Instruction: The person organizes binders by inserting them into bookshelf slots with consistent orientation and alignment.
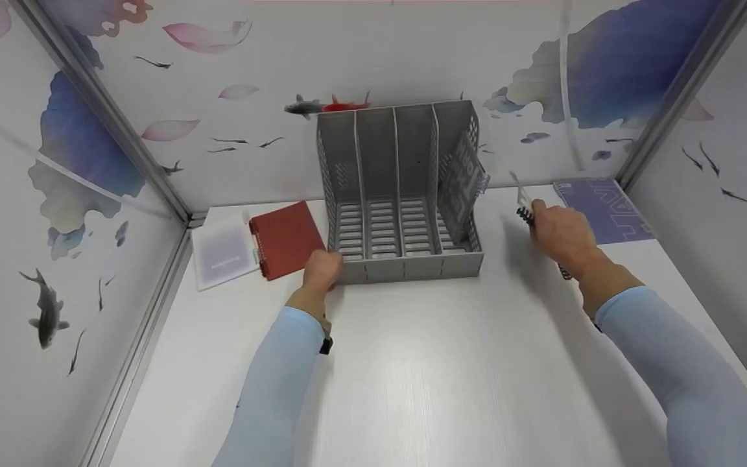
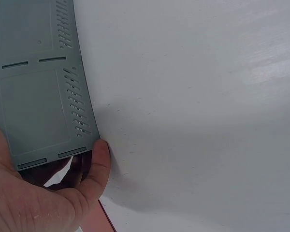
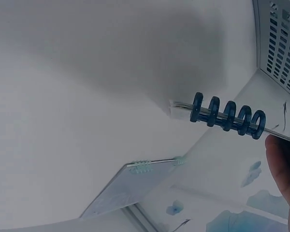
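Note:
A grey file organizer (image 1: 412, 267) with several slots stands against the back wall. My left hand (image 1: 323, 269) grips its front left corner; in the left wrist view the thumb and a finger bracket the grey edge (image 2: 36, 111). To the right of the organizer, my right hand (image 1: 565, 233) holds a spiral notebook (image 1: 524, 214) by its edge, tilted up over the table. Dark binding rings (image 3: 227, 116) of that notebook show in the right wrist view, while its cover is mostly hidden. A grey notebook (image 1: 459, 188) leans upright in the organizer's rightmost slot.
Left of the organizer lie a red ring-bound notebook (image 1: 288, 240) and a pale notebook (image 1: 224, 256), side by side. A purple notebook (image 1: 607, 211) lies flat at the back right, beyond my right hand. Printed wall panels (image 1: 231, 162) enclose the white table (image 1: 412, 376) at the back and sides.

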`<state>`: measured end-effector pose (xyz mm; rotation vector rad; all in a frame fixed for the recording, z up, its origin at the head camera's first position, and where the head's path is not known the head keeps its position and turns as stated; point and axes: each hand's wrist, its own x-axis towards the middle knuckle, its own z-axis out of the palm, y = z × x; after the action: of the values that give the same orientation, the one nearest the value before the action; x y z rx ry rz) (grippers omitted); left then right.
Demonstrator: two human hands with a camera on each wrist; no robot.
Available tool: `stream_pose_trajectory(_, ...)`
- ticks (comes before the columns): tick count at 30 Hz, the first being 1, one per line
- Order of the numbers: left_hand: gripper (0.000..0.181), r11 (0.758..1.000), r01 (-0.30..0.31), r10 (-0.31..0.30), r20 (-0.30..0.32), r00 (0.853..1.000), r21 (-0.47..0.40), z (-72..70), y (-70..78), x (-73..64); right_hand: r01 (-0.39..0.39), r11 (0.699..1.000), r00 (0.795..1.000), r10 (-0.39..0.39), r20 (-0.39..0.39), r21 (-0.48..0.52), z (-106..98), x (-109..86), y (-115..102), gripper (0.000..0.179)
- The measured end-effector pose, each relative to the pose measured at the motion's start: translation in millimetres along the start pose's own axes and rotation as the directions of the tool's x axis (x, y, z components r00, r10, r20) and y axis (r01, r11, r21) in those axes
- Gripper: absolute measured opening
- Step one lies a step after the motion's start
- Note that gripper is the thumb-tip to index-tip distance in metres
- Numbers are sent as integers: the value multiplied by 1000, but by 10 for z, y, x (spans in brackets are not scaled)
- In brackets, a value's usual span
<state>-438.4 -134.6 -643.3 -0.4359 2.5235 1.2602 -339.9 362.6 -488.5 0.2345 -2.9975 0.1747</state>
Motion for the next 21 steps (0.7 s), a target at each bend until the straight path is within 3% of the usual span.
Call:
stream_pose_trajectory(4,31,1000,-5,5,3,1000,-9,1,-9,13,-18,999,993,21,-120,27,-39,-50,18,19)
stream_pose_trajectory(8,28,1000,-16,16,-5,1000,-18,-7,13,-63,-15,998,973,28,-228,56,-51,-115,19,19)
stream_pose_trajectory(10,27,1000,-17,16,-15,1000,-16,-48,113,-253,-15,997,968,32,-248,74,-63,-145,10,20)
stream_pose_trajectory(15,30,1000,0,0,-47,999,-1,-199,489,-942,-23,989,969,57,-242,144,-125,-199,-38,15)
stream_pose_trajectory(17,31,1000,6,-7,-49,999,-4,-224,553,-1065,-31,986,968,71,-241,164,-162,-217,-59,13)
stream_pose_trajectory(19,32,1000,1,-2,-41,999,-12,-225,545,-1057,-35,983,966,79,-247,179,-206,-235,-85,12)
stream_pose_trajectory(21,32,1000,-8,7,-33,999,-21,-168,405,-795,-27,983,959,77,-271,184,-245,-249,-106,13)
